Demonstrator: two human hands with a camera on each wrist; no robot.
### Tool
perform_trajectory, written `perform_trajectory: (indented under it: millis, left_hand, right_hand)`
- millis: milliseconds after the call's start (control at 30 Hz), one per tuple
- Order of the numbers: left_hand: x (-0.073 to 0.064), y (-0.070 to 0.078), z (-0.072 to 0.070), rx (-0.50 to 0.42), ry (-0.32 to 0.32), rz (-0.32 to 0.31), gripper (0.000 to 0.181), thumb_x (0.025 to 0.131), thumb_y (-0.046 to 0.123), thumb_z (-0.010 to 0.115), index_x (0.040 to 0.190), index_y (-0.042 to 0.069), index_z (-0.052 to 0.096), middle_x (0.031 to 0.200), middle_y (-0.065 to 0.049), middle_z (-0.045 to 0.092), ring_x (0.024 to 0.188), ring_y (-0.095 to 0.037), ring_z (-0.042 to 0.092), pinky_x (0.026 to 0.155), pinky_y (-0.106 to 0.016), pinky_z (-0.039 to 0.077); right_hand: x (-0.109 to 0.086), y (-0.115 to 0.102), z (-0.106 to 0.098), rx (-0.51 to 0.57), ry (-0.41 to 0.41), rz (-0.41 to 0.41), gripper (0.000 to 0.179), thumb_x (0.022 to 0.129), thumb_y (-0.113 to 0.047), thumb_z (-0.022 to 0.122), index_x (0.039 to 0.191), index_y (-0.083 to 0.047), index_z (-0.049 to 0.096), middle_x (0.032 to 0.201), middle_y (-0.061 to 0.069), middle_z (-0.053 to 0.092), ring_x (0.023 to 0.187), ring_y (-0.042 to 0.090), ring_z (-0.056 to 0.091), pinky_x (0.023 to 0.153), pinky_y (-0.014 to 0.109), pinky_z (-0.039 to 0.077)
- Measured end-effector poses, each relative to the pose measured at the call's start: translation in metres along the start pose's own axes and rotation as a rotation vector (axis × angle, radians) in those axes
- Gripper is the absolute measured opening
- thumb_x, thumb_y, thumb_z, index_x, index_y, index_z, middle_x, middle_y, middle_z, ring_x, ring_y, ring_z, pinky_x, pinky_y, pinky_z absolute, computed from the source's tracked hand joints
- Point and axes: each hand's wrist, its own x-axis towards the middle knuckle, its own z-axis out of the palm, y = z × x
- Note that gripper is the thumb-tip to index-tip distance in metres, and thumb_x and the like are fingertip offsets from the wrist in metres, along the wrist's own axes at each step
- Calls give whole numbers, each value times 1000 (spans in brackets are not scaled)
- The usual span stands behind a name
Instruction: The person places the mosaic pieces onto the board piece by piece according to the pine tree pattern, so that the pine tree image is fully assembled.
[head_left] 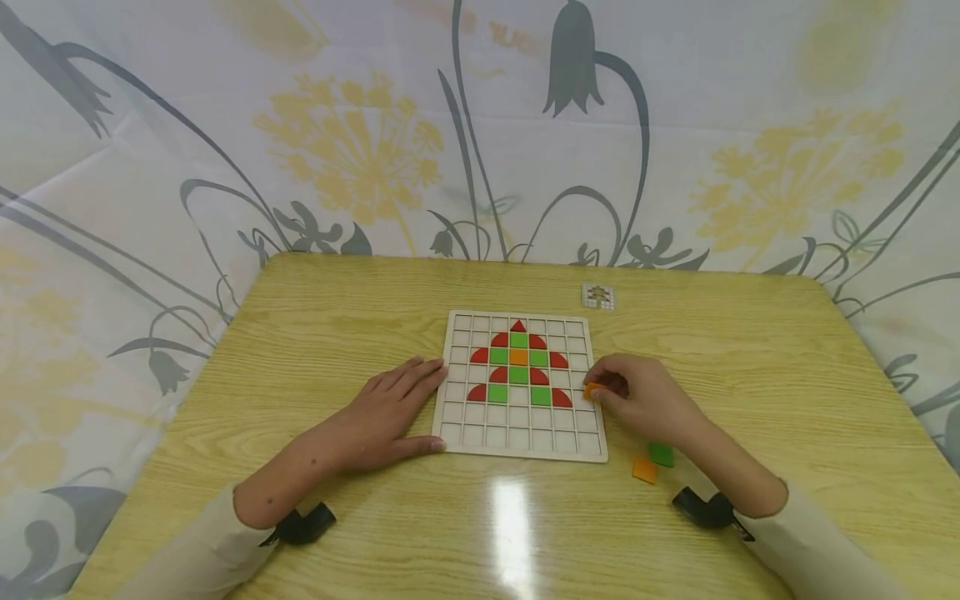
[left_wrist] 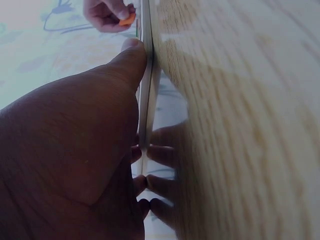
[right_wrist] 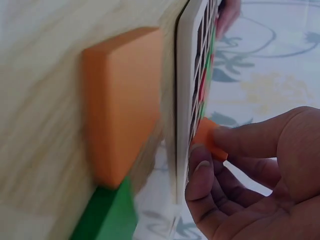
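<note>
A square wooden grid board (head_left: 525, 439) lies on the table, with red, green and orange pieces set in its cells in a tree-like shape. My left hand (head_left: 386, 414) rests at the board's left edge, fingers straight, thumb at the lower left corner. At the right edge, my right hand (head_left: 651, 400) pinches an orange square tile (right_wrist: 209, 137) between thumb and fingers, just over the board's rim. Beside the board at lower right lie another orange tile (head_left: 644, 471) and a green tile (head_left: 662, 453), partly under the right forearm in the head view.
A small picture card (head_left: 597, 297) showing a tree pattern lies behind the board. The wooden table (head_left: 337, 317) meets a flower-printed cloth (head_left: 495, 167) at its back and sides. Black wrist mounts (head_left: 705, 508) sit at both sleeves.
</note>
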Motion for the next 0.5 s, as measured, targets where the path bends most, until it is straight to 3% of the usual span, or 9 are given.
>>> perform_trajectory:
  millis: [300,500]
  left_hand:
    - [0,-1,1,5,-5,-4,96,102,65,59,171,10,20,177,-7,19,163,-34,15,123,-62,28]
    - [-1,0,1,-1,-9,-9,96,102,64,59,171,11,19,177,-7,18,163,-34,14,123,-62,27]
  right_hand:
    - [26,-17,16,-26,-8,-98,6,95,-5,78,99,-10,80,91,-4,67,79,14,56,70,29,49]
    - [39,-33,24,21,-34,-108,7,98,-5,75,103,-9,78,93,-3,71,82,12,60,72,29,52]
